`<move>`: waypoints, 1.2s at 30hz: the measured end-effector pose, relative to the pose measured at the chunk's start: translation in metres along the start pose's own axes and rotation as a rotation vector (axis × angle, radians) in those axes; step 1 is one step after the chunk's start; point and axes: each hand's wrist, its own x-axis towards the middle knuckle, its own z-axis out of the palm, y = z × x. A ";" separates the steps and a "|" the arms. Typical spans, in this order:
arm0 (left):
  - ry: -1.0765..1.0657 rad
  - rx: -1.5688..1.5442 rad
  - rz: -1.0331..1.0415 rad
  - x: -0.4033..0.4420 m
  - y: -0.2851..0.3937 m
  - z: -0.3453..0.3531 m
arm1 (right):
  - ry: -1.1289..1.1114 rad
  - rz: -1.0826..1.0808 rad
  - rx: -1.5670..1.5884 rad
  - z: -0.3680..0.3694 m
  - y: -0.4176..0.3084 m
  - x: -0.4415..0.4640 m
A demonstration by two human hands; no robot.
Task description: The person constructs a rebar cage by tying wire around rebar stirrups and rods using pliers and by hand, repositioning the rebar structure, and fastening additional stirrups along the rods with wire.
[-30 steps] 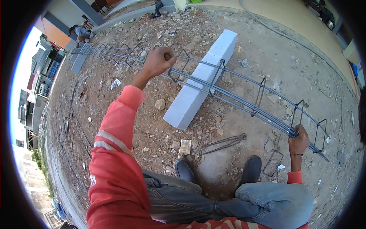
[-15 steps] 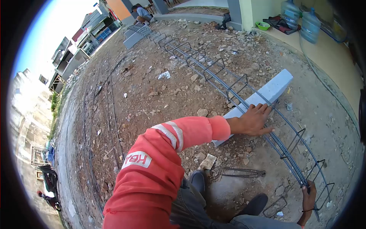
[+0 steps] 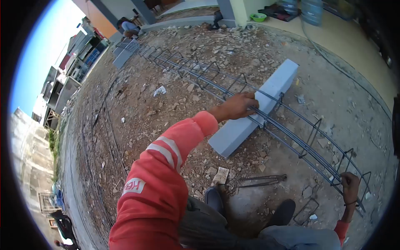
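Observation:
A long rebar cage (image 3: 306, 148), made of steel bars with square stirrups, runs from the far left to the lower right. My left hand (image 3: 238, 106) is closed on its bars, above a long pale block (image 3: 233, 135) that lies crosswise under the cage. At the near end, my right hand (image 3: 350, 184) has its fingers curled round the bar ends. Parts of the fingers of both hands are hidden. A loose stirrup (image 3: 306, 211) lies on the ground by my right shoe.
Long-handled pincers (image 3: 263, 181) lie before my feet, beside a broken tile piece (image 3: 220, 176). More blocks (image 3: 123, 54) support the cage's far end, where a person (image 3: 130, 29) crouches. Loose bars (image 3: 106, 137) run along the left. Rubble covers the ground; a hose (image 3: 333, 66) skirts the wall.
My left hand has moved farther up the cage, and its spread fingers have curled round the bars. My right hand stays at the near end. The view has shifted to the right.

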 end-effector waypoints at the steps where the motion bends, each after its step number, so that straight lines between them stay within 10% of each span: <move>1: -0.068 -0.044 -0.056 0.005 -0.002 0.001 | 0.059 -0.001 -0.001 0.005 -0.001 -0.004; 20: -0.276 -0.174 -0.174 0.053 0.022 0.008 | 0.291 -0.021 -0.095 0.028 0.003 -0.017; 22: -0.298 -0.179 -0.160 0.056 0.017 0.008 | 0.602 -0.164 -0.195 0.030 -0.005 -0.018; 36: -0.099 -0.054 -0.267 0.077 0.017 0.026 | 0.460 0.036 -0.292 0.051 0.005 -0.044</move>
